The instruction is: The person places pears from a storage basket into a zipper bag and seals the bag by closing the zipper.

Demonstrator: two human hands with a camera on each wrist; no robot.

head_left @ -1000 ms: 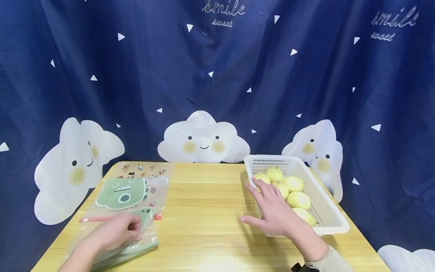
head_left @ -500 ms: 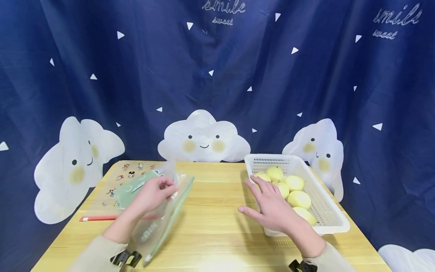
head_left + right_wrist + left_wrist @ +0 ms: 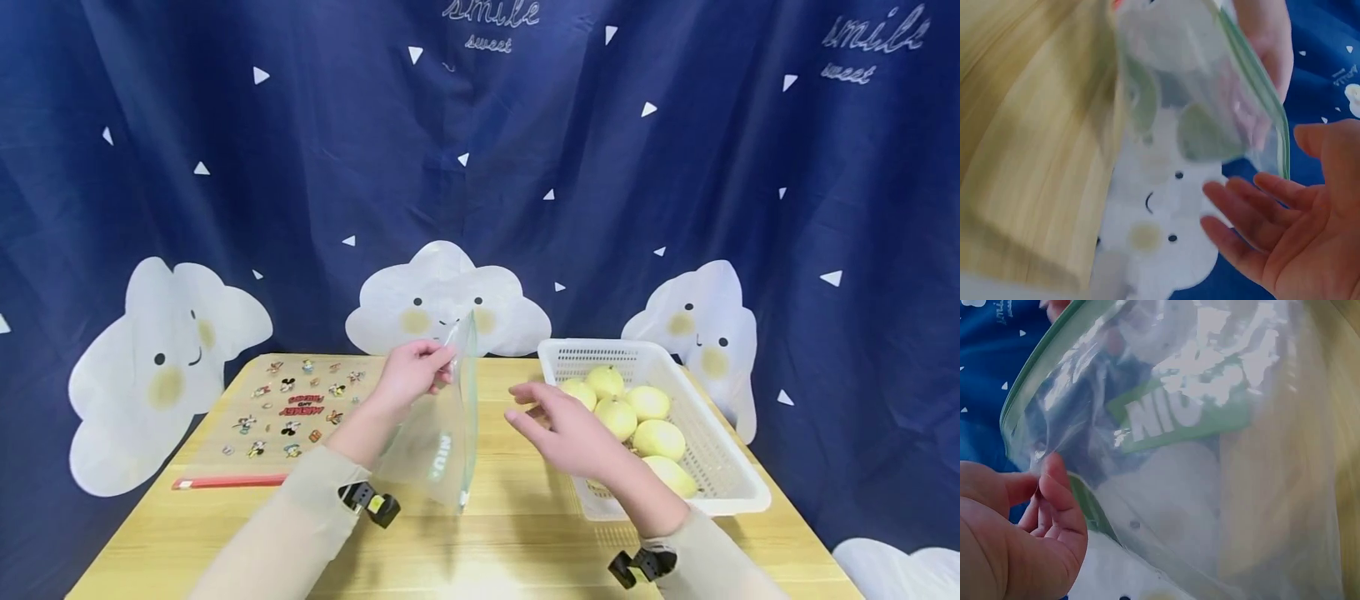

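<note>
I'm seeing the left hand (image 3: 412, 375) pinching a clear bag (image 3: 427, 446) between thumb and curled fingers beside its green rim (image 3: 472, 408), and the bag is hanging over the middle of the table (image 3: 150, 542). The right hand (image 3: 573, 437) is holding nothing; its fingers are spreading loosely, slightly bent, and pointing toward the green rim, just beside the bag. A white basket (image 3: 735, 471) is standing near that hand on the table's right side, holding yellow fruits (image 3: 660, 440), while a printed bag (image 3: 262, 400) with a red strip (image 3: 232, 481) is lying flat on the left
</note>
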